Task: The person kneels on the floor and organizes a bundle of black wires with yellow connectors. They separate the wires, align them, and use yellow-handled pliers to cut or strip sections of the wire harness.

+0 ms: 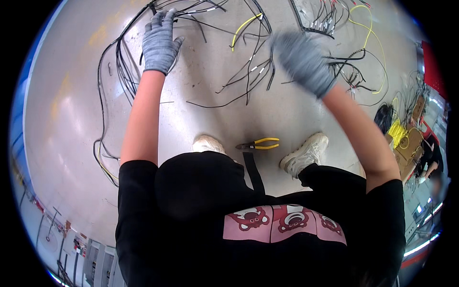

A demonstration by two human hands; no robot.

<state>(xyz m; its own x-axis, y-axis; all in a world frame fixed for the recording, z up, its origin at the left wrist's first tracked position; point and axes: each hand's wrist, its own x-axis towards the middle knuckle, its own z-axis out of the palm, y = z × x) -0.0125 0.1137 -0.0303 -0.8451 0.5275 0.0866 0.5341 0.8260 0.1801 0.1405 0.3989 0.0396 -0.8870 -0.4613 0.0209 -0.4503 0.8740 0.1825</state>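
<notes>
My left hand (161, 45), in a grey knit glove, lies with its fingers stretched out and thumb apart at a black cable bundle (117, 43). Its fingertips reach the loose cable ends at the top; whether they touch them I cannot tell. My right hand (306, 62), gloved alike, is smeared by motion above the floor, between branched black wires with white labels (253, 70) and a cluster of black wire ends (351, 76). What its fingers do is hidden by the blur. Cutting pliers with yellow handles (260, 143) lie between my shoes.
A yellow wire (370, 28) loops across the floor at the upper right. Beside it are labelled wires (325, 25). Cardboard boxes (409, 153) and a yellow wire coil (398, 134) stand at the far right, near another person (430, 162). A black strap (253, 172) hangs below the pliers.
</notes>
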